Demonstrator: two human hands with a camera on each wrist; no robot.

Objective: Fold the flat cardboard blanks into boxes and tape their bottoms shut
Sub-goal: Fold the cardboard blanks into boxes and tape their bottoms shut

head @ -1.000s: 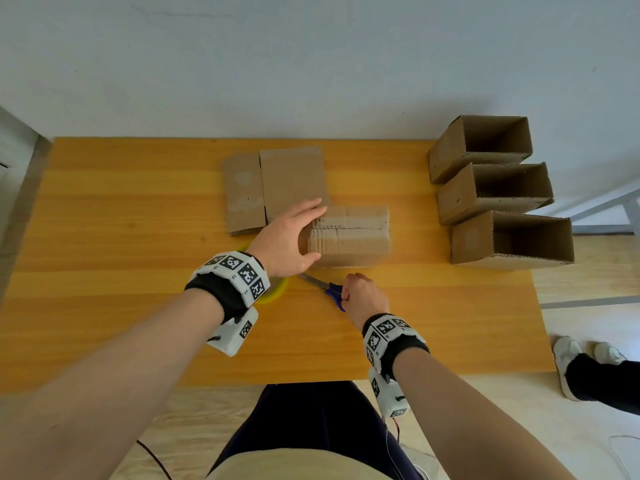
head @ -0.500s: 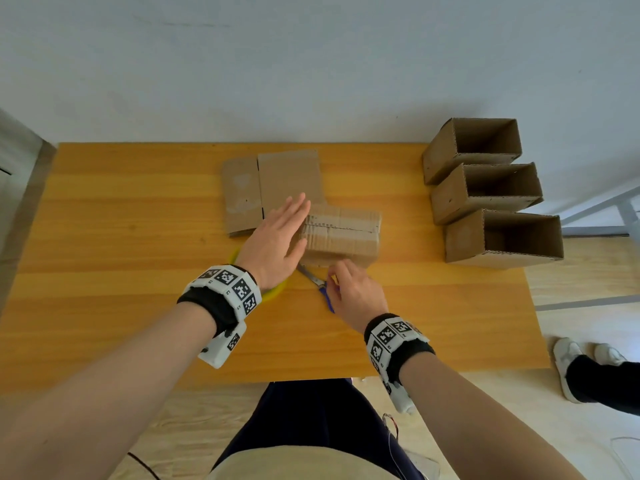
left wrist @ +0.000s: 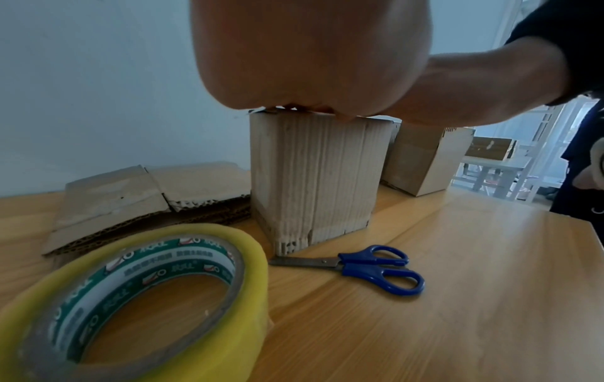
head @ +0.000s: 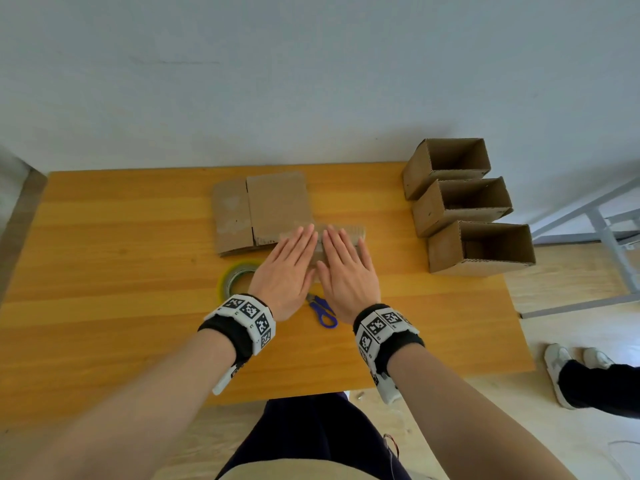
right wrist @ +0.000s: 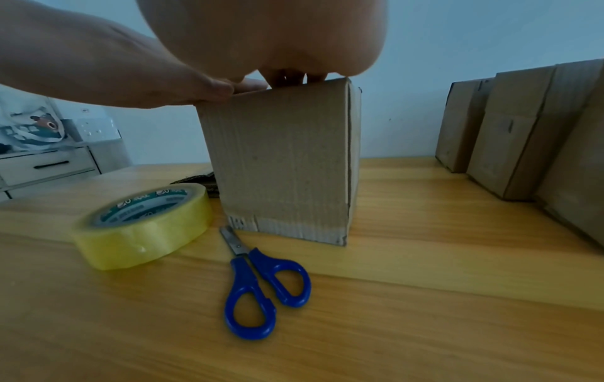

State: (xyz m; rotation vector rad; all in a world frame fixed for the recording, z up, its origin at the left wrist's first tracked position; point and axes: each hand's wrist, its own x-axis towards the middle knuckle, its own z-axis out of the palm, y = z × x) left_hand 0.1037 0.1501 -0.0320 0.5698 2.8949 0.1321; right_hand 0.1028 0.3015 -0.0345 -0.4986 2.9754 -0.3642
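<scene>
Nearest the table's [head: 104, 323] front edge, one pair of blue-handled scissors [head: 322, 311] was seen lying flat, its closed blades pointing toward the foot of the box [right wrist: 281, 165]. Just to the left of it one roll of yellowish clear tape [head: 235, 280] was laid flat on the wood, partly hidden under the left wrist in the head view.

Directly beyond the scissors, one folded box was stood upright on the table, and both hands were laid on its top face. The left hand [head: 289, 271] was spread flat, palm down, fingers straight and close together, pressed on the left half of the top. The right hand [head: 348, 273] was held the same way on the right half, fingers extended, with nothing gripped. The two hands were set side by side, nearly touching along the middle of the top. From the wrist views, the fingertips were seen resting along the box's upper edge.

Behind and to the left of the box, touching it, a low stack of flat cardboard blanks [head: 263, 211] was laid; the number of sheets could not be counted.

Well apart at the far right corner, three finished boxes [head: 460, 206] were set in a row, open ends showing.
</scene>
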